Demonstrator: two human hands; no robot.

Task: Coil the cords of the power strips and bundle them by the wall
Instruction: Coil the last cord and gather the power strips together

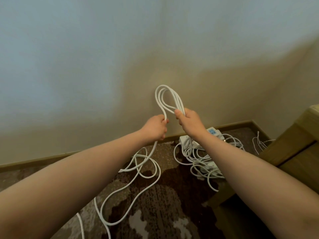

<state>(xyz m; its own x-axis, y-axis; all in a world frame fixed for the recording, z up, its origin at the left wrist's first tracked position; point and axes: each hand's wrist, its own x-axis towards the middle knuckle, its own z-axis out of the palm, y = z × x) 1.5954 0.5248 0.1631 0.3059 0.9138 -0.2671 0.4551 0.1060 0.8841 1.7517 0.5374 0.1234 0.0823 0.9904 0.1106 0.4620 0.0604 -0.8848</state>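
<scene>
Right hand [187, 120] grips the looped thick white power cord [166, 99]; left hand [155, 127] pinches its trailing strand over brown patterned carpet [164, 204].

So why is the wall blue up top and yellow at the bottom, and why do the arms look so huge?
Head view: the wall gets cool bluish light above and warmer, dimmer light near the floor; the wide-angle lens stretches the arms at the edges, so the left hand and right hand holding the cord look small.
</scene>
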